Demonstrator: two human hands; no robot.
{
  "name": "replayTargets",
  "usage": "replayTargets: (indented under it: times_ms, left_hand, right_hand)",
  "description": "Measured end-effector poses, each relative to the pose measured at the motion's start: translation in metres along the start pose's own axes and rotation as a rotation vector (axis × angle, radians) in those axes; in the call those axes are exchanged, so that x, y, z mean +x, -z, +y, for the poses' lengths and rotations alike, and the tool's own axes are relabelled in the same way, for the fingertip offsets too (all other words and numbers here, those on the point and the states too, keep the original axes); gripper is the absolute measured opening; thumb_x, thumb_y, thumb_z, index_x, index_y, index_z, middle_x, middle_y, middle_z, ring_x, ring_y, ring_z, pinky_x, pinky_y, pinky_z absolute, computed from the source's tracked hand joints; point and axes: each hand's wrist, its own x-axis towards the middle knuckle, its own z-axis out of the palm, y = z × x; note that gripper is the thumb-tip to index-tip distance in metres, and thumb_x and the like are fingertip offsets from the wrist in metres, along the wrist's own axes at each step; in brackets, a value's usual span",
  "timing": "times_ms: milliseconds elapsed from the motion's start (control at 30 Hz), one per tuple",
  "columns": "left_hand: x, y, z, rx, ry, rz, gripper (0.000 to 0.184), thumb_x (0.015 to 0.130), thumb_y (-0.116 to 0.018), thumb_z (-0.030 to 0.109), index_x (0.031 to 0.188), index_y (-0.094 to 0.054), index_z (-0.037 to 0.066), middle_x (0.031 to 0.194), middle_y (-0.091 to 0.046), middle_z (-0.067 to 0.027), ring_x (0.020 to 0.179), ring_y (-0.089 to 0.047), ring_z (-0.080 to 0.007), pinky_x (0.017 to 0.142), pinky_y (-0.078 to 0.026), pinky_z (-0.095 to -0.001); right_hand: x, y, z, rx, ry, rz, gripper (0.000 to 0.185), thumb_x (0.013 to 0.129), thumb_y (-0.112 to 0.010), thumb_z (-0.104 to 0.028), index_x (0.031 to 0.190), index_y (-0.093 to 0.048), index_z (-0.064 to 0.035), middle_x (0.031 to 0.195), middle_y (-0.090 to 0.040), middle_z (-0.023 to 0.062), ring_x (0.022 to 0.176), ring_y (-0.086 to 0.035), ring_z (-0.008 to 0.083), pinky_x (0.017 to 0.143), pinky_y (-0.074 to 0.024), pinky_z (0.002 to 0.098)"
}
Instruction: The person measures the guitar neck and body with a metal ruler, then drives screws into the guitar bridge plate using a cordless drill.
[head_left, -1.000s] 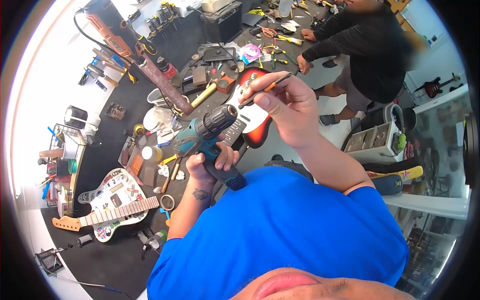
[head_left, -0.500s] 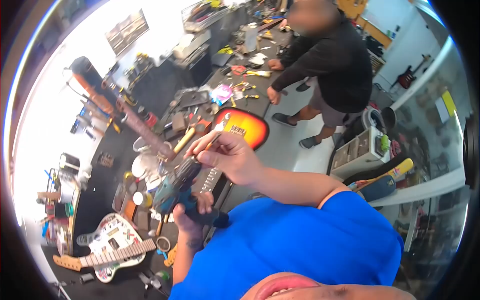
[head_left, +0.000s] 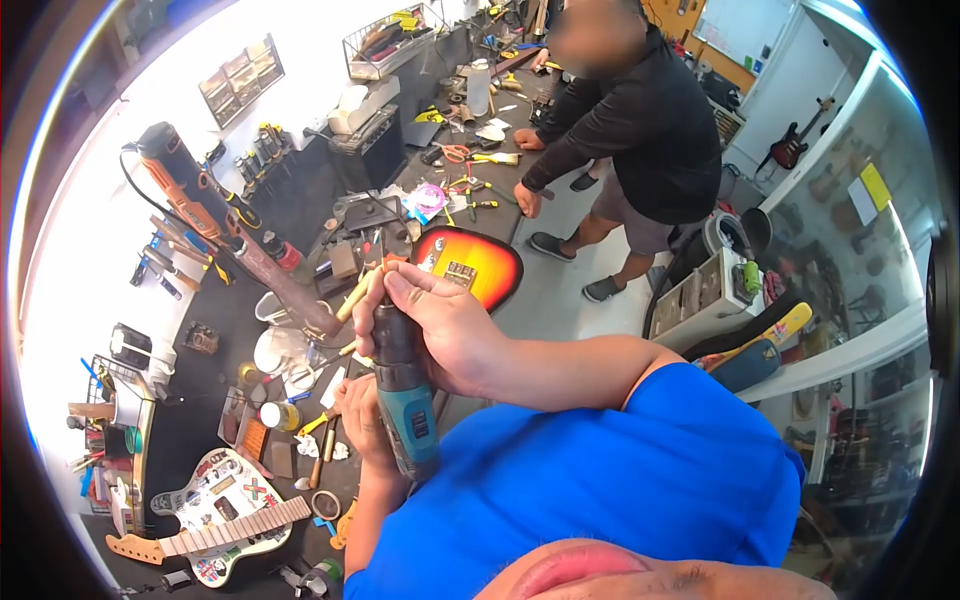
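Close before my blue shirt (head_left: 590, 460), a teal-and-black drill (head_left: 408, 420) is standing nearly upright, its chuck end pointing away from me over the edge of the cluttered workbench (head_left: 185, 400). My right hand (head_left: 425, 310) is wrapping its fingers around the front of the chuck, thumb and fingertips gathering narrowly at the tip; I cannot tell whether they are also pinching a bit, as they are hiding that spot. My left hand (head_left: 362, 415) is holding the drill from its left side, fingers curling in, with most of the handle hidden from me.

Beyond my right hand, a sunburst guitar body (head_left: 485, 265) is lying on the bench. Off to my left, a sticker-covered guitar body (head_left: 225, 482) is lying flat, with a neck (head_left: 240, 526) running across it. Between that and my left hand, a yellow-labelled jar (head_left: 280, 415) is standing near a yellow-handled tool (head_left: 316, 422). Farther off, another person in a black top (head_left: 650, 125) is leaning over the bench, one hand (head_left: 527, 200) resting at its edge.
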Motion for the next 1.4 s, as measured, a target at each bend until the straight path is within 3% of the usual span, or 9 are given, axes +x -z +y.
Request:
replayTargets:
  times_ms: [200, 400, 600, 833, 933, 1067, 1100, 1200, 1400]
  left_hand:
    - [0.001, 0.011, -0.009, 0.109, -0.076, -0.012, 0.042, 0.086, -0.075, 0.003, 0.126, -0.065, 0.003, 0.105, -0.072, -0.0097, 0.096, -0.071, -0.0265, 0.093, -0.044, -0.0446]
    - [-0.001, 0.010, -0.011, 0.164, -0.067, -0.088, 0.022, 0.086, -0.071, 0.007, 0.106, -0.063, 0.008, 0.104, -0.073, -0.0074, 0.095, -0.072, -0.0258, 0.089, -0.041, -0.0461]
    - [0.002, 0.014, -0.005, 0.168, -0.018, -0.078, 0.040, 0.088, -0.067, 0.011, 0.128, -0.069, 0.008, 0.104, -0.072, -0.0049, 0.096, -0.071, -0.0219, 0.088, -0.037, -0.0439]
    - [-0.001, 0.015, -0.013, 0.234, -0.051, -0.062, 0.044, 0.087, -0.068, 0.008, 0.132, -0.070, 0.010, 0.102, -0.071, -0.0012, 0.093, -0.071, -0.0174, 0.086, -0.037, -0.0417]
    - [0.000, 0.014, -0.013, 0.190, -0.053, -0.044, 0.041, 0.085, -0.072, 0.010, 0.126, -0.071, 0.009, 0.100, -0.072, -0.0026, 0.092, -0.071, -0.0188, 0.085, -0.038, -0.0408]
    - [-0.006, 0.009, -0.014, 0.074, 0.012, 0.021, 0.037, 0.081, -0.076, 0.009, 0.118, -0.070, 0.007, 0.101, -0.074, -0.0053, 0.091, -0.072, -0.0220, 0.083, -0.040, -0.0416]
    - [-0.009, 0.006, -0.014, 0.053, 0.026, 0.042, 0.037, 0.081, -0.076, 0.009, 0.117, -0.069, 0.007, 0.101, -0.074, -0.0060, 0.091, -0.072, -0.0227, 0.082, -0.040, -0.0419]
    - [-0.013, 0.001, -0.012, -0.007, 0.063, 0.057, 0.038, 0.080, -0.077, 0.008, 0.116, -0.067, 0.006, 0.101, -0.074, -0.0075, 0.092, -0.072, -0.0252, 0.082, -0.040, -0.0429]
    - [-0.012, -0.002, -0.018, 0.025, 0.047, 0.010, 0.037, 0.081, -0.075, 0.010, 0.117, -0.066, 0.006, 0.099, -0.072, -0.0082, 0.092, -0.071, -0.0263, 0.081, -0.039, -0.0437]
  right_hand:
    - [0.002, -0.004, -0.003, -0.060, -0.055, -0.002, 0.030, 0.114, -0.048, -0.030, 0.102, -0.057, -0.0044, 0.093, -0.066, 0.0122, 0.084, -0.068, 0.0258, 0.081, -0.0569, 0.0387]
    - [0.010, 0.006, 0.009, -0.277, -0.013, 0.034, 0.037, 0.114, -0.049, -0.033, 0.089, -0.054, -0.0068, 0.080, -0.062, 0.0084, 0.075, -0.066, 0.0203, 0.074, -0.0551, 0.0346]
    - [0.019, 0.016, 0.020, -0.267, -0.013, 0.070, 0.039, 0.115, -0.045, -0.037, 0.090, -0.053, -0.0090, 0.082, -0.060, 0.0076, 0.076, -0.065, 0.0204, 0.075, -0.0546, 0.0343]
    - [0.028, 0.020, 0.009, -0.107, -0.197, -0.023, 0.051, 0.111, -0.047, -0.051, 0.093, -0.062, -0.0058, 0.088, -0.068, 0.0126, 0.085, -0.070, 0.0263, 0.079, -0.0569, 0.0387]
    - [0.031, 0.027, 0.012, -0.132, -0.216, -0.124, 0.047, 0.111, -0.046, -0.043, 0.092, -0.065, -0.0048, 0.085, -0.071, 0.0122, 0.077, -0.070, 0.0253, 0.075, -0.0563, 0.0375]
    - [0.026, 0.000, 0.018, -0.028, 0.003, 0.187, 0.026, 0.109, -0.063, -0.029, 0.096, -0.063, -0.0058, 0.093, -0.072, 0.0125, 0.092, -0.073, 0.0260, 0.084, -0.0605, 0.0408]
    - [0.027, 0.008, 0.019, 0.017, 0.019, 0.031, 0.018, 0.106, -0.068, -0.023, 0.099, -0.062, -0.0065, 0.099, -0.073, 0.0133, 0.097, -0.073, 0.0263, 0.090, -0.0612, 0.0424]
    - [0.026, 0.015, 0.019, -0.004, -0.019, 0.025, 0.025, 0.109, -0.063, -0.030, 0.100, -0.062, -0.0067, 0.101, -0.074, 0.0146, 0.098, -0.073, 0.0259, 0.090, -0.0608, 0.0413]
    - [0.031, 0.019, 0.025, -0.179, 0.004, 0.003, 0.038, 0.114, -0.048, -0.042, 0.099, -0.056, -0.0082, 0.086, -0.070, 0.0109, 0.077, -0.072, 0.0218, 0.075, -0.0614, 0.0367]
